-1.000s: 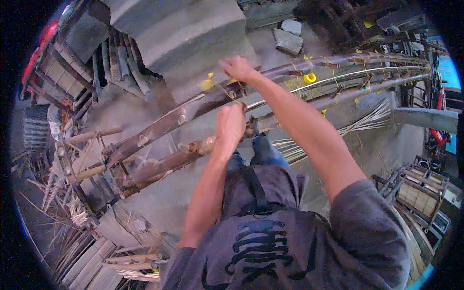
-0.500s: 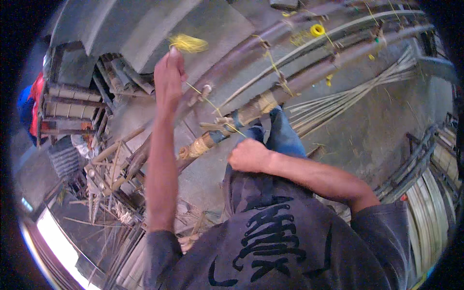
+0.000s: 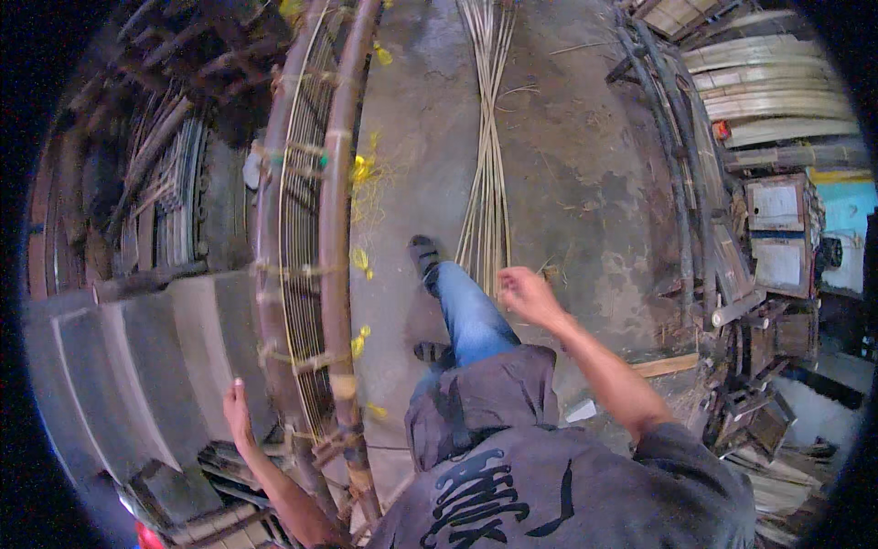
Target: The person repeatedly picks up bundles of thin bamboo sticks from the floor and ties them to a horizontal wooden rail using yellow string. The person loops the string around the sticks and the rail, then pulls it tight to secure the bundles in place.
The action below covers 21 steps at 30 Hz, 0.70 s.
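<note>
Reaching out behind the bent frame, the left hand (image 3: 240, 409) had its fingers spread, holding nothing, hovering just beside the frame of curved bamboo poles (image 3: 340, 229) bound with ties and thin slats. The right hand (image 3: 523, 293) hung loosely curled over the floor — whether it pinched anything, I could not tell. Beyond it lay a bundle of long split cane strips (image 3: 489, 156) on the concrete floor (image 3: 585, 183), which offered bare walking room between frame and strips. Yellow scraps (image 3: 361, 261) dotted the ground along the frame's edge. Grey steps (image 3: 137, 366) rose to the left — stacked slats (image 3: 768, 82) and small cabinets (image 3: 777, 233) crowded the right edge.
</note>
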Motion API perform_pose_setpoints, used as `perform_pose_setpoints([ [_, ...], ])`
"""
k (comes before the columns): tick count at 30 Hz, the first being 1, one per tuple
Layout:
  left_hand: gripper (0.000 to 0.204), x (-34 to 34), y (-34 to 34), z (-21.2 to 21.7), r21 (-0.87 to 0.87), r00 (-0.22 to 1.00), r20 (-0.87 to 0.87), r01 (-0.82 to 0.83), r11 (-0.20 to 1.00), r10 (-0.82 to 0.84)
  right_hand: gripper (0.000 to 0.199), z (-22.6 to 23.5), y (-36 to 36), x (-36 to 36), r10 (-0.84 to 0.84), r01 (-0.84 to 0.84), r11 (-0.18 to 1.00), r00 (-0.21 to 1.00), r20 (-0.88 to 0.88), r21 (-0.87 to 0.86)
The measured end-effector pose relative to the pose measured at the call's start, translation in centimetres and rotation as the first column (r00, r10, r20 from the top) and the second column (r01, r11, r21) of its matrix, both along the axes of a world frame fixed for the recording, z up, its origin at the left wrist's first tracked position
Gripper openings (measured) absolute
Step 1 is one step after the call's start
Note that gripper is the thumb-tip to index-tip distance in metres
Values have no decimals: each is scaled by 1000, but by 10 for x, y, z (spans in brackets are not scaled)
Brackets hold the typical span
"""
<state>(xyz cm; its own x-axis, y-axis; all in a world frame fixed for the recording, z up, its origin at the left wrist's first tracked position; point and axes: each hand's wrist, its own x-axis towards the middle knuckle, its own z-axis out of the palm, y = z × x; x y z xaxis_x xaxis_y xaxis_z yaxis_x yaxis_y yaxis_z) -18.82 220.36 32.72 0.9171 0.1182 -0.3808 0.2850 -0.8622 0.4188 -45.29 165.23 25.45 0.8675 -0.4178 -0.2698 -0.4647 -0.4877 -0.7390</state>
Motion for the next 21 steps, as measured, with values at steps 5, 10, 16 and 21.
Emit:
perform_pose_setpoints([
  [5, 26, 45, -201, 44, -213, 827, 562, 118, 970, 23, 17, -92, -116, 6, -341, 353, 934, 927, -153, 54],
  [10, 22, 100, -430, -14, 139, 676, 588, 455, 880, -443, 14, -331, -203, 55, -461, 496, 868, 789, -407, -23],
  [16, 41, 155, -554, -63, 678, 587, 417, 308, 668, -694, 23, -556, -305, 179, -478, 494, 868, 804, -355, -50],
  [21, 52, 191, -621, -136, 802, 608, 371, 172, 573, -702, 23, -703, -398, 256, -524, 420, 852, 683, -509, -312],
])
